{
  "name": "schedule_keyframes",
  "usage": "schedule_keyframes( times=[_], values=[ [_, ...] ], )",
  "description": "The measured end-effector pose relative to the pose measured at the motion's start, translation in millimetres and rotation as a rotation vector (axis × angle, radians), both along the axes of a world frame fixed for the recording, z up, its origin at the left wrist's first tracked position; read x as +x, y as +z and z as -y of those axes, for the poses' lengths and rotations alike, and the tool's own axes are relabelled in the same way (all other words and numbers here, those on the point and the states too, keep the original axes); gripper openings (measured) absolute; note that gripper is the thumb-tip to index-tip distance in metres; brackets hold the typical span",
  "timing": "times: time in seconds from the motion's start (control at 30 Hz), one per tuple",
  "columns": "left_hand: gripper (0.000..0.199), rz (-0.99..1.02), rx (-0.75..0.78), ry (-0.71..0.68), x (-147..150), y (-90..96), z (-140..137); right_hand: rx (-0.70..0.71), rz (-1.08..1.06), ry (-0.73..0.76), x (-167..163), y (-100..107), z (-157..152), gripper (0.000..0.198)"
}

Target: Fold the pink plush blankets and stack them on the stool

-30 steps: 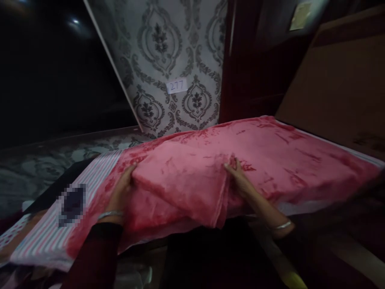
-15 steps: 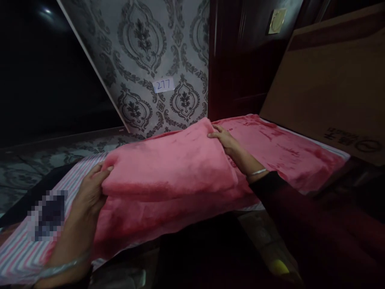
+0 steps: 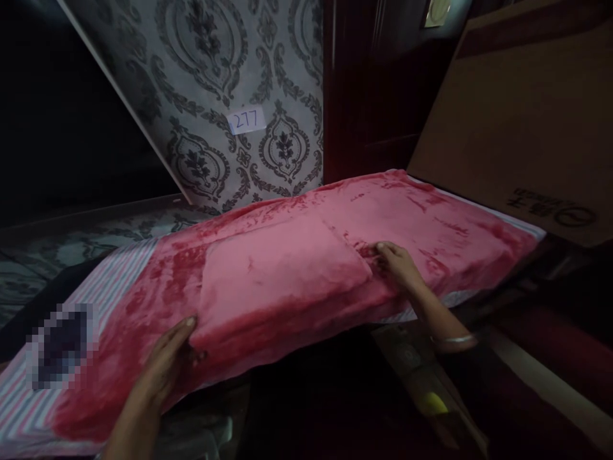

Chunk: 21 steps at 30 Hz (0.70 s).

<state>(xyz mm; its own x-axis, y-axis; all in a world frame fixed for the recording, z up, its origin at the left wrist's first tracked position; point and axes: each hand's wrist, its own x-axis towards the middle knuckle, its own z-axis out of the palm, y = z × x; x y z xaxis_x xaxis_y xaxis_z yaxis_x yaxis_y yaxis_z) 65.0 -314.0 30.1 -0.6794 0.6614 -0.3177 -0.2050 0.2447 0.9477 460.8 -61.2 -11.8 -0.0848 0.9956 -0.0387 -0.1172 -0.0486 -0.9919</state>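
A folded pink fleece cloth (image 3: pixel 282 268) lies flat on a larger pink-red plush blanket (image 3: pixel 412 211). My left hand (image 3: pixel 167 358) is at the cloth's near left corner, its fingers apart and touching the edge. By the right edge, my right hand (image 3: pixel 397 265) rests with its fingers partly bent, against the plush. Neither hand lifts the cloth. Under the blanket, a striped sheet (image 3: pixel 119 268) shows at the left end.
A large cardboard box (image 3: pixel 522 121) stands behind the right end. Patterned wallpaper (image 3: pixel 201 96) bears a paper label (image 3: pixel 247 119) reading 277. At the left is a big dark panel (image 3: pixel 71 115). A yellow object (image 3: pixel 435 403) lies below the blanket's front edge.
The folded cloth has been lowered from my hands onto the blanket and let go. Both hands have moved down toward the near side, the right one also outward.
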Motion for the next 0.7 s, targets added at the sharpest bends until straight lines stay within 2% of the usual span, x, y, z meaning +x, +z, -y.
schedule_keyframes(
  times=[0.13, 0.2, 0.27, 0.37, 0.5, 0.6, 0.7],
  values=[
    [0.047, -0.006, 0.023, 0.05, 5.0, -0.7, -4.7, -0.095, 0.145, 0.188, 16.5, 0.5, 32.7, 0.034],
    [0.054, -0.038, 0.037, 0.08, 5.0, -1.8, -5.1, -0.106, 0.174, 0.257, 13.4, 4.6, 39.5, 0.044],
    [0.059, -0.074, 0.035, 0.052, 2.1, -2.2, -3.3, -0.111, 0.18, 0.274, 7.7, 7.9, 38.9, 0.052],
    [0.065, -0.115, 0.026, -0.02, -4.1, -1.4, 1.5, -0.099, 0.136, 0.226, 0.4, 8.2, 29.2, 0.056],
    [0.073, -0.067, 0.033, -0.069, -2.6, 4.4, 4.0, -0.052, 0.057, 0.228, -5.6, 4.1, 10.8, 0.047],
    [0.065, 0.033, 0.107, -0.071, 3.7, 10.1, -2.6, 0.008, 0.067, 0.268, -13.1, 1.7, -6.6, 0.041],
    [0.053, 0.107, 0.166, -0.066, -0.1, 11.5, -21.1, 0.057, 0.134, 0.337, -27.1, 1.1, -29.1, 0.04]
  ],
)
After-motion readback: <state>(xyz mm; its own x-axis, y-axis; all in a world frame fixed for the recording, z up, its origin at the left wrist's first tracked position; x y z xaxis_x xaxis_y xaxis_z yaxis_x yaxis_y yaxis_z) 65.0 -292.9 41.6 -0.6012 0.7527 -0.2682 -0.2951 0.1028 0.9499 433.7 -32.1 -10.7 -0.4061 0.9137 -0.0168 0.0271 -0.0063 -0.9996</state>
